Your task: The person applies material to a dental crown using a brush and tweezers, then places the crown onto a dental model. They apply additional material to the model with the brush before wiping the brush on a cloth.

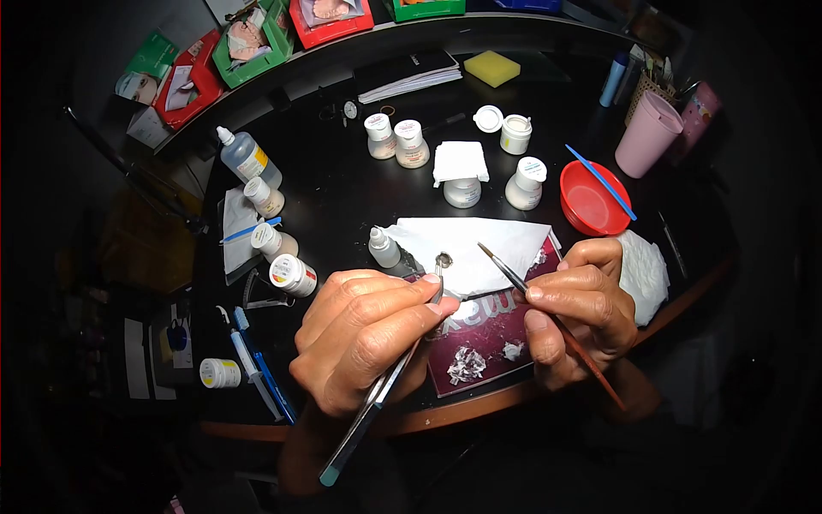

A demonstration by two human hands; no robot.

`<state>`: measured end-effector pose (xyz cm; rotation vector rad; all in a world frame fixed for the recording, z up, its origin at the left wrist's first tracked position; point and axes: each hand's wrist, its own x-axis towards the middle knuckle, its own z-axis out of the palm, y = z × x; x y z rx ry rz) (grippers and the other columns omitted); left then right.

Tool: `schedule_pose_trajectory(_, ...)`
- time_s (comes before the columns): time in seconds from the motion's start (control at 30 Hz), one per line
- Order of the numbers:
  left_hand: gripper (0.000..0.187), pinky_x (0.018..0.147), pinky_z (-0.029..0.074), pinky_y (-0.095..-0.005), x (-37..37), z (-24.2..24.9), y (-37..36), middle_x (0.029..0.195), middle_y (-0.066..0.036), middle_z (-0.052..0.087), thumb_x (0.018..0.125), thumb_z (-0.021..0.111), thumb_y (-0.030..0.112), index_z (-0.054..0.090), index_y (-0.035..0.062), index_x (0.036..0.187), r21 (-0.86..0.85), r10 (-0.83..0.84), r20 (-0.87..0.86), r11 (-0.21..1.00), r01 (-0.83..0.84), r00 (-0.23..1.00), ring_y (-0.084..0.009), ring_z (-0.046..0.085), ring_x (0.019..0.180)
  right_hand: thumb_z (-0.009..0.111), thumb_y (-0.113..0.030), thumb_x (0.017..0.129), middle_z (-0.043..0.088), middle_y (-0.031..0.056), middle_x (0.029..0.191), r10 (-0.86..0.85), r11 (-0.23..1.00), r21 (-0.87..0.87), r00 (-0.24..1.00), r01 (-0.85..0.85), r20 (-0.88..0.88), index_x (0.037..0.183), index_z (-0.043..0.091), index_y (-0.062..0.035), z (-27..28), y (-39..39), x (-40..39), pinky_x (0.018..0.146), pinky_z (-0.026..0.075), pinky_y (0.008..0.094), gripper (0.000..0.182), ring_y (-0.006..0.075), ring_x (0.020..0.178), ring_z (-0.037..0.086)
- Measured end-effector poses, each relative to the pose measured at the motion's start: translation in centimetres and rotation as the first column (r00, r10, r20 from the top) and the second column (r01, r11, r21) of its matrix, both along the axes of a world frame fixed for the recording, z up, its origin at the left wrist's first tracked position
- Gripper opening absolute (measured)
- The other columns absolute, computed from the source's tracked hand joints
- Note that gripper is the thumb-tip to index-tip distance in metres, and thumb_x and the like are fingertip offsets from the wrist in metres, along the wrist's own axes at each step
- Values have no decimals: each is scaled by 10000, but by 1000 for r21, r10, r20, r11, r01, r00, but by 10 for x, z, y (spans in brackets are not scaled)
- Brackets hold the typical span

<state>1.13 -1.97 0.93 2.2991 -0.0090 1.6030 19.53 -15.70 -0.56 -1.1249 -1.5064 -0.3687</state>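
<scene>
My left hand is closed around a pair of metal tweezers, whose tips hold a small dark, hollow crown-like piece above a white tissue. In my right hand is a fine brush with a reddish-brown handle, pinched near its ferrule. The brush tip points up and left, to the right of the small piece and apart from it. Under the tissue lies a maroon slab with heaps of white powder or paste on it.
Several lidded jars stand behind the tissue, near a dropper bottle. A red bowl with a blue stick across it sits right, beside a pink cup and crumpled tissue. Blue syringes or brushes lie left.
</scene>
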Motion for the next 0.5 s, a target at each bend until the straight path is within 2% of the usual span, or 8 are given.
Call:
schedule_pose_trajectory(0.07,261,707,607,-353,-1,-1,0,897,-153,784,808,859,-11,709,6,1020,-17,-9,-13,1000,9,1000,-245,771,786,750,-6,758,739,28,813,-8,999,31,1000,9,-17,1024,701,-84,-1,1,4,767,411,324,282,156,756,515)
schedule_pose_trajectory(0.17,287,736,625,-356,-2,-5,-4,894,-175,779,799,856,-64,680,2,1017,-186,-8,-43,983,0,999,-257,787,821,732,52,764,685,48,770,-74,991,102,994,82,-78,987,672,-52,-1,2,26,736,405,289,253,161,765,515)
schedule_pose_trajectory(0.2,284,775,636,-346,-3,0,-6,887,-187,772,816,841,-101,650,-3,1002,-323,-35,-83,946,7,996,-253,793,844,736,75,772,655,52,781,-149,986,46,977,157,-150,966,675,-25,4,-3,31,712,401,273,227,160,770,526)
schedule_pose_trajectory(0.23,264,826,638,-331,-1,-4,-3,934,-196,767,850,825,-95,629,-9,1004,-375,-100,-9,923,89,995,-245,787,892,757,56,801,639,47,808,-219,975,-46,926,215,-307,937,697,-14,12,-9,31,715,426,275,165,148,780,543)
schedule_pose_trajectory(0.3,260,856,634,-328,-3,-10,-2,995,-207,758,875,801,-100,609,-13,1026,-632,-211,87,743,218,974,-242,775,937,790,26,811,632,41,831,-424,903,-178,877,391,-224,911,729,-21,15,-17,51,721,453,271,126,130,791,565)
schedule_pose_trajectory(0.33,265,874,634,-331,-6,-10,2,1017,-216,745,908,756,-109,570,-11,1071,-663,-261,77,708,245,962,-241,763,973,800,-3,802,671,66,816,-555,813,-309,818,494,-150,861,757,-24,20,-22,57,715,495,295,76,155,789,612)
schedule_pose_trajectory(0.43,254,883,636,-348,-7,-4,8,1008,-221,740,947,710,-99,535,-3,1103,-794,-394,261,431,428,881,-237,760,955,792,-25,794,712,97,796,-626,725,-396,779,564,-36,825,764,-15,13,-23,80,698,517,337,43,204,787,651)
schedule_pose_trajectory(0.5,248,899,631,-362,-7,-9,13,1039,-226,737,973,688,-79,514,15,1122,-783,-447,343,349,514,826,-237,753,954,786,-43,792,737,109,779,-614,719,-373,787,587,56,812,764,-8,6,-23,93,707,532,386,46,259,791,661)
